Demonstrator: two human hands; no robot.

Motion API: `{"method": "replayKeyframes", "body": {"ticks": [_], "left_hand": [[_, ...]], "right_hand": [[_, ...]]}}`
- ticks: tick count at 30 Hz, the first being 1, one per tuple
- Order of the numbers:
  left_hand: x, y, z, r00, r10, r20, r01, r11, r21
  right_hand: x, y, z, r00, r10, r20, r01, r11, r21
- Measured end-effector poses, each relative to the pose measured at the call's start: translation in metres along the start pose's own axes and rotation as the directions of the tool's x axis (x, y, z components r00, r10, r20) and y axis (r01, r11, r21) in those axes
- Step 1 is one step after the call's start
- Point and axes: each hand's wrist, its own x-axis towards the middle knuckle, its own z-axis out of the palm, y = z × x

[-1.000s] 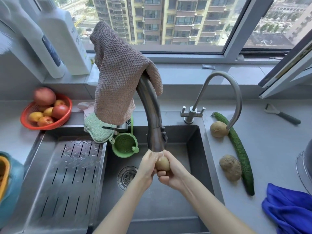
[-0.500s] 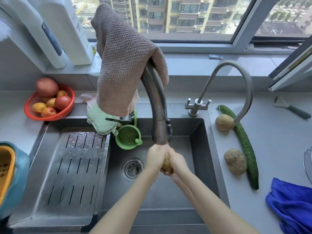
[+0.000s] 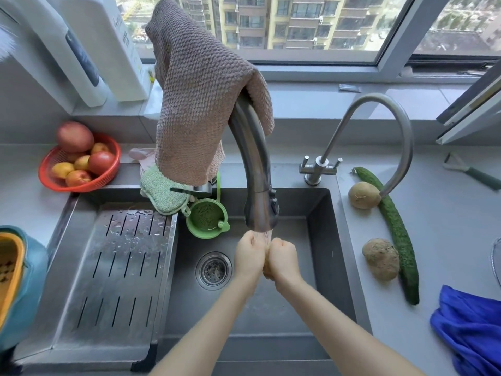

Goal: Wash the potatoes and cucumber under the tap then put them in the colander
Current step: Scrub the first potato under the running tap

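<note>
I see left hand (image 3: pixel 250 255) and right hand (image 3: pixel 283 257) pressed together round potato (image 3: pixel 267 270) under tap (image 3: pixel 260 210) — water running. Two potatoes (image 3: pixel 363 195), cucumber (image 3: pixel 397 232) wait on worktop (image 3: pixel 447 226).

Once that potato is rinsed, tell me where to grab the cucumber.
Grip the cucumber around its middle, coming from above on its right side: it lies flat and long on the counter, with two potatoes crowding its left edge. This is a judgement.
</note>
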Motion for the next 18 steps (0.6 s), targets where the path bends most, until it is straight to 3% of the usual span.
{"method": "replayKeyframes", "body": {"ticks": [2, 4, 6, 8, 12, 14, 15, 17, 18], "left_hand": [[-0.006, -0.009, -0.005, 0.965, 0.240, 0.102, -0.254, 0.952, 0.169], [-0.004, -0.013, -0.017, 0.845, 0.472, 0.250, -0.530, 0.803, 0.273], [0.002, -0.012, -0.030, 0.701, 0.586, 0.406, -0.712, 0.608, 0.351], [0.007, -0.010, -0.036, 0.673, 0.589, 0.447, -0.739, 0.516, 0.433], [0.001, 0.005, -0.027, 0.850, 0.486, 0.203, -0.511, 0.669, 0.539], [0.000, 0.020, -0.020, 0.962, 0.259, 0.090, -0.271, 0.852, 0.448], [0.005, 0.024, -0.018, 0.996, 0.074, 0.041, -0.084, 0.924, 0.372], [0.013, 0.030, -0.021, 0.954, -0.289, 0.082, 0.272, 0.947, 0.171], [0.016, 0.030, -0.023, 0.909, -0.391, 0.143, 0.383, 0.920, 0.080]], "right_hand": [[0.000, -0.012, -0.007, 0.953, 0.257, 0.159, -0.278, 0.952, 0.125], [-0.001, -0.019, -0.015, 0.859, 0.390, 0.331, -0.452, 0.882, 0.135], [0.000, -0.023, -0.020, 0.796, 0.450, 0.404, -0.495, 0.869, 0.006], [0.001, -0.030, -0.019, 0.803, 0.441, 0.400, -0.455, 0.888, -0.067], [0.005, -0.036, -0.007, 0.937, 0.254, 0.240, -0.248, 0.967, -0.055], [0.008, -0.026, -0.001, 0.987, 0.071, 0.145, -0.045, 0.983, -0.176], [0.006, -0.020, 0.001, 0.993, -0.057, 0.103, 0.084, 0.956, -0.280], [-0.001, -0.010, 0.003, 0.943, -0.326, 0.067, 0.322, 0.846, -0.425], [-0.005, -0.007, 0.004, 0.898, -0.435, 0.067, 0.412, 0.776, -0.478]]}}
